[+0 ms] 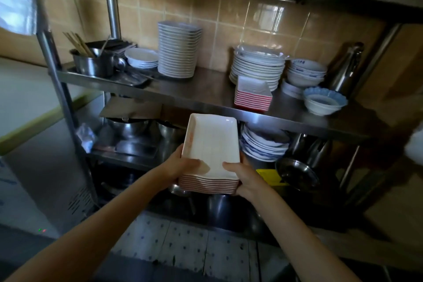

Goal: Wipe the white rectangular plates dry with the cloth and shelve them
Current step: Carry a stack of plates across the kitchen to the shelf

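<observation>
I hold a stack of white rectangular plates (212, 144) with reddish undersides in front of a steel rack, just below its middle shelf (206, 91). My left hand (183, 163) grips the stack's near left corner, thumb on the top plate. My right hand (242, 177) grips the near right corner, thumb on the rim. A smaller stack of the same plates (251, 95) sits on the middle shelf, up and to the right. No cloth is in view.
The middle shelf also carries a tall stack of white dishes (178, 49), round plates (258, 65), bowls (305, 72), a steel pot with utensils (93, 64) and a steel jug (345, 71). Lower shelves hold metal bowls (128, 127) and blue-patterned plates (263, 144).
</observation>
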